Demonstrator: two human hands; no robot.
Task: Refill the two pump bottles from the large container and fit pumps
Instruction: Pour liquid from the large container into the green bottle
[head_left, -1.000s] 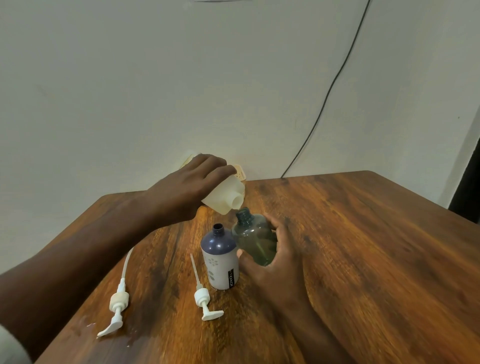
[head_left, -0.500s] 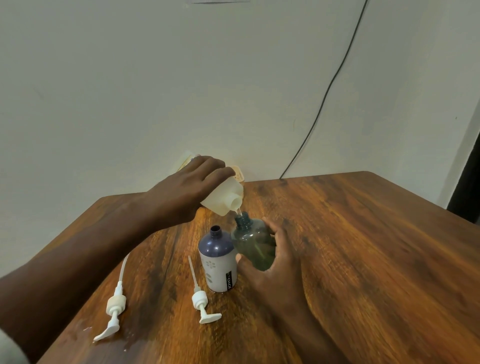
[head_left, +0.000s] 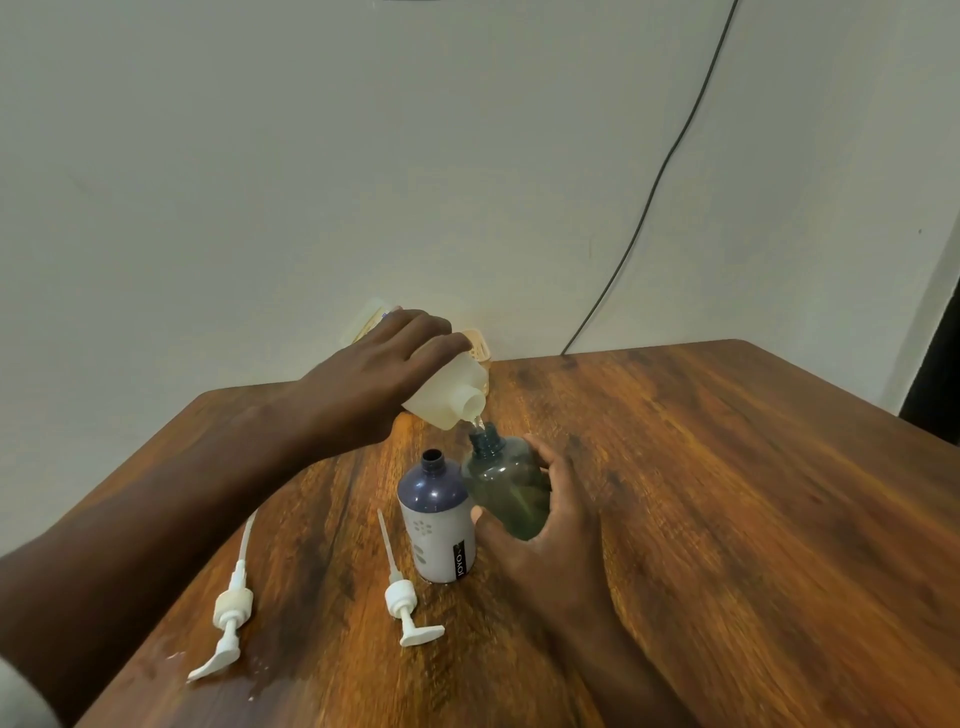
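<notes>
plain pale wall (head_left: 363, 156) backs the glossy wood-grain worktop (head_left: 727, 519), whose rounded far corners and wide bare right side leave room. my left hand (head_left: 379, 374) grips the translucent large container (head_left: 449, 397), tipped mouth-down just over the neck of the smoky green bottle (head_left: 506, 483), which my right hand (head_left: 550, 525) wraps and holds tilted. touching it stands the open white bottle (head_left: 439, 525) with a dark shoulder. two white pumps (head_left: 402, 605) (head_left: 231, 613) lie nearer me, close to the left edge.
</notes>
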